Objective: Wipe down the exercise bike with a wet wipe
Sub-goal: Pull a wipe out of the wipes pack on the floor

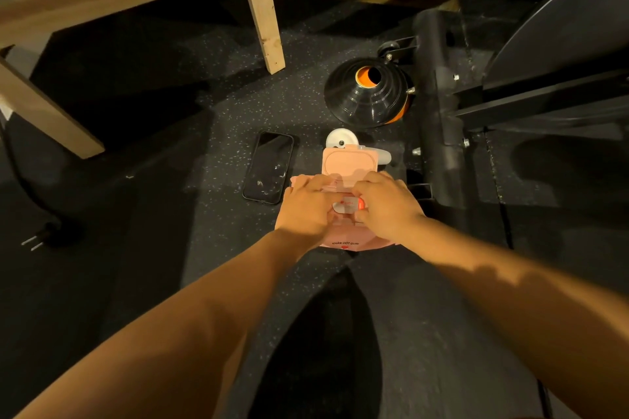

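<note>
Two bare, unsleeved forearms (204, 292)

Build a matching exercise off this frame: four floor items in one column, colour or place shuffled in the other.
1 phone
2 wipe pack
3 cone stack
4 plug

a pink, lid flipped open
b black, orange inside the top hole
c loose on the floor, far left
d dark, just left of the pink item

Pairs: 1-d, 2-a, 3-b, 4-c
</note>
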`<state>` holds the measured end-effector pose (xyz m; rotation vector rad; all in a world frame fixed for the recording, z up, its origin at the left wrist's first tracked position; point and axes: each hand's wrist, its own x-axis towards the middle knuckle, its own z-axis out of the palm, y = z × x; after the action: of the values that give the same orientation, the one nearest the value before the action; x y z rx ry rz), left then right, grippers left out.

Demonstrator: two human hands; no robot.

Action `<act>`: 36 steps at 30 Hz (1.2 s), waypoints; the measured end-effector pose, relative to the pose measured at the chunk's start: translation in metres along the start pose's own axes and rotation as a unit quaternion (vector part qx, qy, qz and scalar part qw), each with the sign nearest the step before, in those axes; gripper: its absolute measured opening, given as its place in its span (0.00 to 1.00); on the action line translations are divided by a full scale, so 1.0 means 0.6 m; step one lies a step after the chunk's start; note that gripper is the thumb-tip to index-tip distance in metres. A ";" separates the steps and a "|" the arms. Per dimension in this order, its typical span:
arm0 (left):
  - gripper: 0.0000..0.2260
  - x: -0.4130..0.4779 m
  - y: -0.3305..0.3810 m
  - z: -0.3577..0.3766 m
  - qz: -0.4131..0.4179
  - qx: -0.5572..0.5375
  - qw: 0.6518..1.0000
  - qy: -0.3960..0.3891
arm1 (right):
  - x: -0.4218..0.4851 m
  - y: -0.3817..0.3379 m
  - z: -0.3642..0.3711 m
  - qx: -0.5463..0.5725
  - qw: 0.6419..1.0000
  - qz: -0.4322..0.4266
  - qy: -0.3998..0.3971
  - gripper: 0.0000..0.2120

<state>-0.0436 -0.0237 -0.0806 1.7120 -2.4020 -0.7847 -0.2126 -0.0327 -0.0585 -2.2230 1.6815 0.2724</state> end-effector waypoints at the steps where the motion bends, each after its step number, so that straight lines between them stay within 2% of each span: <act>1: 0.20 0.002 -0.001 0.001 -0.006 -0.006 1.000 -0.002 | -0.001 0.003 -0.001 0.006 1.000 -0.004 0.001 0.15; 6: 0.20 0.011 -0.002 0.004 -0.025 0.001 1.000 0.000 | -0.006 0.027 0.004 -0.099 0.993 -0.071 -0.004 0.15; 12: 0.13 0.012 0.014 0.004 0.024 0.035 0.998 0.038 | -0.008 0.025 0.000 -0.040 0.998 -0.057 -0.006 0.16; 18: 0.16 0.007 0.017 0.019 0.027 -0.019 0.999 0.040 | -0.005 0.015 -0.001 -0.002 0.999 -0.047 0.003 0.10; 21: 0.18 0.010 0.014 0.023 0.018 -0.027 0.999 0.019 | -0.004 0.003 -0.005 0.128 0.992 0.003 0.016 0.02; 24: 0.13 0.015 0.016 0.019 -0.012 -0.072 0.996 0.044 | 0.009 -0.007 -0.019 0.345 0.936 0.069 0.015 0.06; 25: 0.09 0.016 0.016 0.015 -0.032 -0.099 0.993 0.062 | 0.011 -0.006 -0.022 0.387 0.918 0.082 0.020 0.07; 26: 0.07 0.016 0.013 0.010 -0.052 -0.127 0.988 0.075 | 0.012 -0.002 -0.022 0.393 0.915 0.084 0.025 0.08; 28: 0.07 0.016 -0.001 0.003 -0.068 -0.167 0.981 0.074 | 0.010 0.012 -0.013 0.318 0.947 0.046 0.024 0.09; 31: 0.07 0.012 -0.018 -0.001 -0.054 -0.170 0.983 0.047 | 0.002 0.022 0.004 0.150 0.988 -0.025 -0.001 0.11; 36: 0.08 0.013 -0.018 0.002 -0.064 -0.182 0.980 0.055 | 0.007 0.005 0.002 -0.063 0.996 -0.062 -0.017 0.11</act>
<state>-0.0379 -0.0329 -0.0882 1.7172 -1.9449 -1.0410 -0.2141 -0.0369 -0.0614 -2.3901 1.5402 0.3919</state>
